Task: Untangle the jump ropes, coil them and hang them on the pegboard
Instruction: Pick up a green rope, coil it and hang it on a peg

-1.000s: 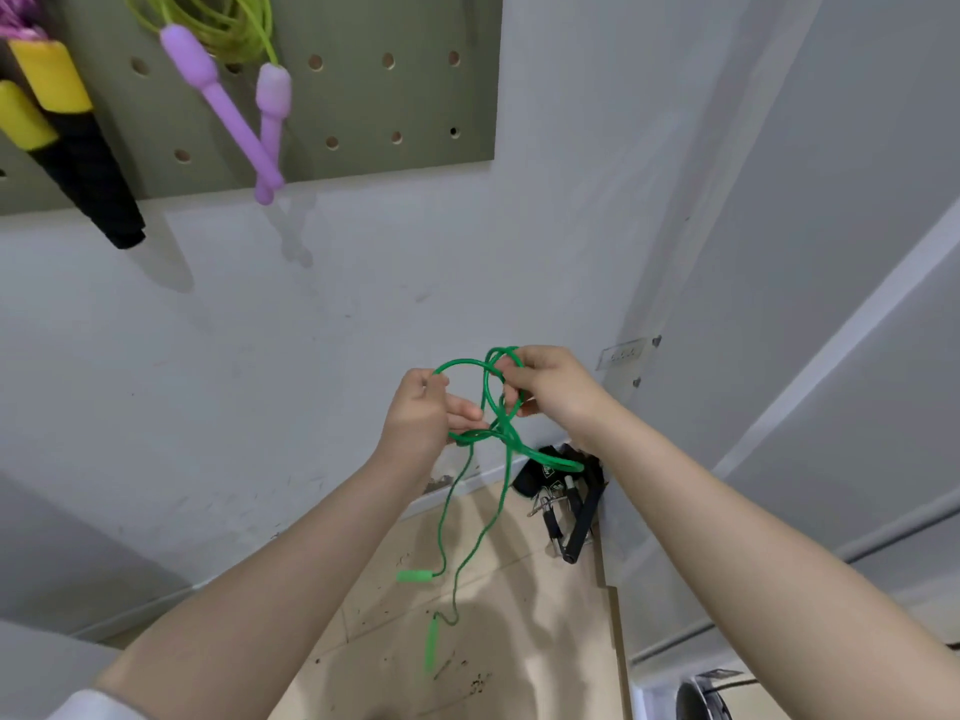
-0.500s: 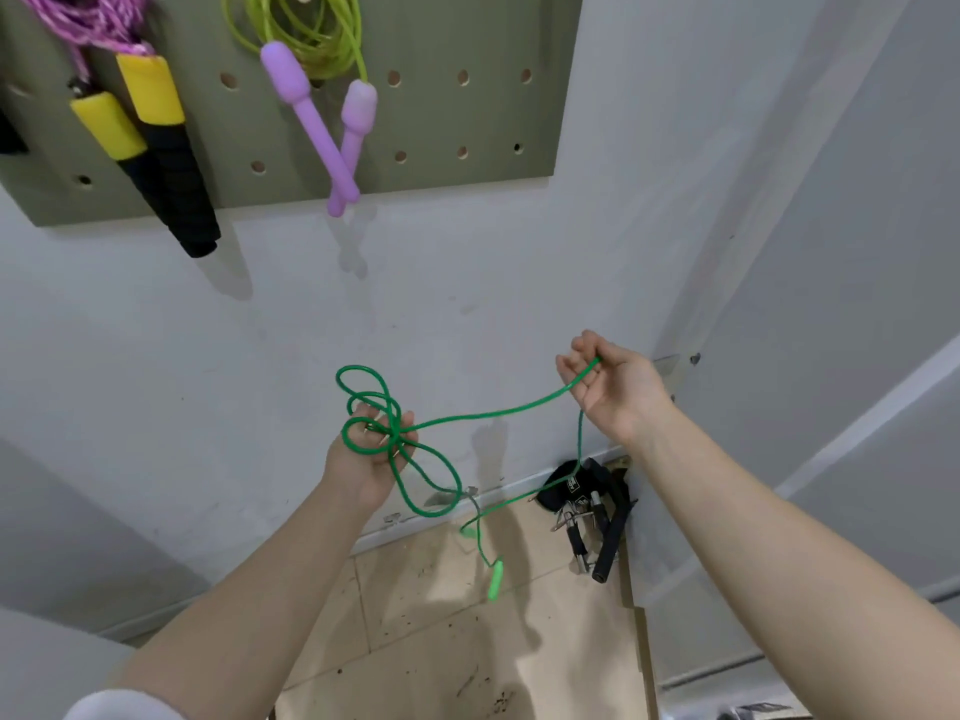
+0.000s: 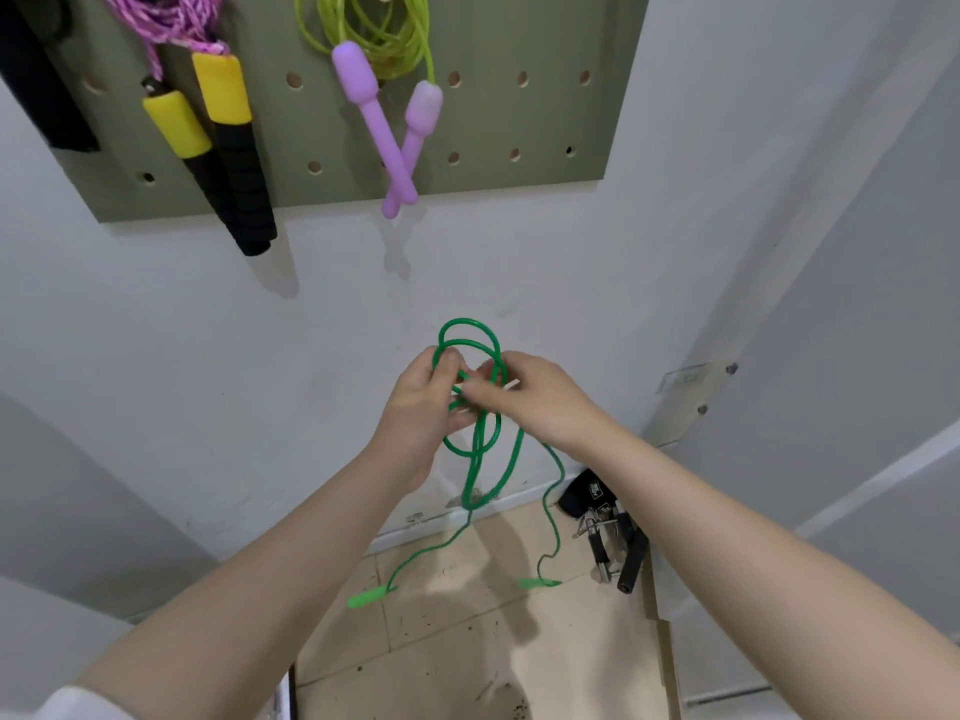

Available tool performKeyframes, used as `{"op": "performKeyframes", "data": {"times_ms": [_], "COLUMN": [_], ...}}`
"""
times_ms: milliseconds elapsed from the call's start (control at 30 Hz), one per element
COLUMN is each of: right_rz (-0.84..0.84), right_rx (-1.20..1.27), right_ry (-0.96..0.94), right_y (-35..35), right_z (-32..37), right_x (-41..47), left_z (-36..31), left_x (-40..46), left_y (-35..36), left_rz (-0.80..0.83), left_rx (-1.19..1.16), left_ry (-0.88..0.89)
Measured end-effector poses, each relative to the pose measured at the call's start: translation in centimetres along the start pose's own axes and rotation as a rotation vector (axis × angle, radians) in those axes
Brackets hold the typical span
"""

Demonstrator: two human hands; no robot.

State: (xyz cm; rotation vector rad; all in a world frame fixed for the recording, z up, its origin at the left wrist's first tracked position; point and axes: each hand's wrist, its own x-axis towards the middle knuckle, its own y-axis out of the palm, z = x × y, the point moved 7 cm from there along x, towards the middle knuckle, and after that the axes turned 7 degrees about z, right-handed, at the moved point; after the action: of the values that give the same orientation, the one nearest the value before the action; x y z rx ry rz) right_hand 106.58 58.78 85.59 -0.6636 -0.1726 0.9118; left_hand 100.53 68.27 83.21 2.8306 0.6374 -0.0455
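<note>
Low in the frame, two green handles (image 3: pixel 366 598) dangle just above the tiled floor (image 3: pixel 467 657), with a small heap of black gear (image 3: pixel 608 532) lying against the wall at lower right. At centre frame the person's two hands meet again: the right hand (image 3: pixel 535 402), which half a second ago was stretched out to the right drawing a length of rope taut, has come back to the left hand (image 3: pixel 423 407), and the green jump rope (image 3: pixel 480 444) now shows stacked loops above and below the fists. The left hand is curled round the gathered turns; the right hand pinches the rope at the crossing, though exactly which strand it holds is hard to tell. That return likely means another turn is being laid onto the coil, with the two tails not yet wound in. Beyond, at upper left of the frame, the pegboard (image 3: pixel 519 122) already carries a pink rope (image 3: pixel 171 23) with yellow-and-black handles and a yellow-green rope (image 3: pixel 374 39) with purple handles, so the green one appears the last to hang.
</note>
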Motion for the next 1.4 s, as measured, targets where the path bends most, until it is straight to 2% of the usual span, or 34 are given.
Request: {"op": "performKeyframes", "data": {"times_ms": [100,200,300,400,500,600,667,733,833,900,967,1033,1100,1200,1300,1400], "right_rz": [0.063,0.054,0.012,-0.044,-0.083,-0.253,-0.283,-0.207,-0.035,0.019,0.014,-0.037,-0.107,-0.258,-0.404,-0.424], "right_rx": [-0.177,-0.319,-0.341,0.015,0.328,0.585,0.995,1.27,1.455,1.6,1.771,1.9,1.955,2.013,2.096,2.25], "right_ry": [0.082,0.161,0.144,0.13,0.11,0.146,0.15,0.137,0.063,0.007,-0.014,-0.019,-0.032,-0.046,-0.068,-0.109], "right_y": [1.0,1.1,0.8,-0.2,-0.9,-2.3,-2.7,-2.9,-2.0,-1.0,-0.2,0.3,0.3,-0.3,-1.7,-2.1], "right_z": [-0.8,-1.1,-0.2,0.0,0.0,-0.4,-0.8,-0.7,0.5,1.6,2.4,3.1,3.6,3.5,2.0,0.1], "right_x": [1.2,2.5,3.7,3.9,4.2,4.4,4.4,4.2,4.0,4.2,4.7,5.2,5.4,5.0,4.4,4.6], "left_z": [-1.2,-1.9,-2.0,-2.1,-1.8,-1.2,-0.1,1.6,3.7,3.2,2.3,2.3,2.6,2.9,4.0,5.2], "left_x": [0.2,0.3,0.5,1.2,1.9,2.3,2.8,3.1,3.3,3.1,2.1,0.3,-0.8,0.3,1.6,2.4], "left_y": [-1.2,-2.4,-4.3,-7.4,-9.5,-10.5,-12.6,-14.9,-15.1,-12.5,-7.6,-2.8,-0.6,-1.9,-5.2,-8.5], "left_rz": [-0.03,-0.04,-0.07,-0.114,-0.085,-0.038,-0.14,-0.217,-0.117,-0.001,0.257,0.541,0.663,0.567,0.485,0.411], "left_rx": [0.017,0.218,0.279,0.414,0.553,0.577,0.536,0.518,0.704,0.782,0.56,0.355,0.329,0.564,0.862,1.098], "left_ry": [0.065,0.12,0.114,0.114,0.072,0.01,-0.083,-0.22,-0.391,-0.336,-0.253,-0.278,-0.258,-0.103,-0.112,-0.148]}}
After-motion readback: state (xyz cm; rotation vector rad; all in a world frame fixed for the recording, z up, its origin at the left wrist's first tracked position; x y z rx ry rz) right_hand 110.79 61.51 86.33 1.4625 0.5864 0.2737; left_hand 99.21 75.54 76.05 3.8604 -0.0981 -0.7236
